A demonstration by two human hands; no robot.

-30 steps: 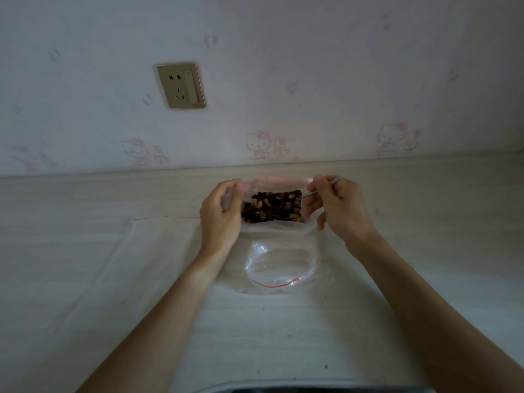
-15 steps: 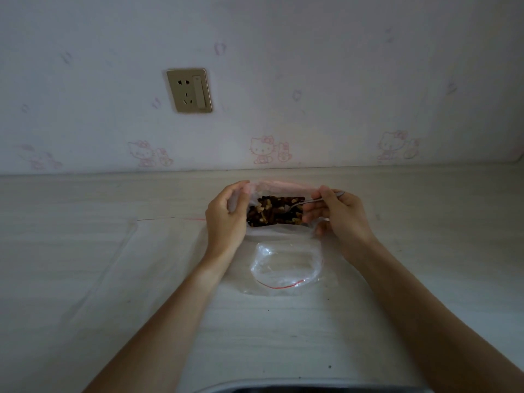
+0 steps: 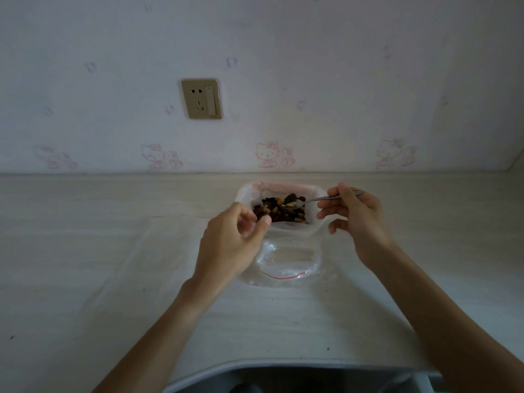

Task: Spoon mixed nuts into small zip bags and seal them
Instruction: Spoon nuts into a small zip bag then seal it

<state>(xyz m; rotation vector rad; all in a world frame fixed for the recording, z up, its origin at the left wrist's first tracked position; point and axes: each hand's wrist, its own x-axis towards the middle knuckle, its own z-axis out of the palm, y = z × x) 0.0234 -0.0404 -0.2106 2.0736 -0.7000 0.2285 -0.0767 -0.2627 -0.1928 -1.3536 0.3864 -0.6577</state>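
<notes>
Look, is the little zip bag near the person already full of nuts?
No, the small zip bag lies clear and empty on the counter, while the mixed nuts sit in the bigger bag behind it.

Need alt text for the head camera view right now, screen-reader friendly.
A right hand lifts a metal spoon loaded with mixed nuts from an open plastic bag on a pale counter. The left hand hovers at the bag's near edge, above an empty small zip bag.

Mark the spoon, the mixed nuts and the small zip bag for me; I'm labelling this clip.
spoon [image 3: 329,197]: head view, on its metal handle.
mixed nuts [image 3: 279,212]: head view, middle of the pile.
small zip bag [image 3: 292,258]: head view, its clear front.
</notes>
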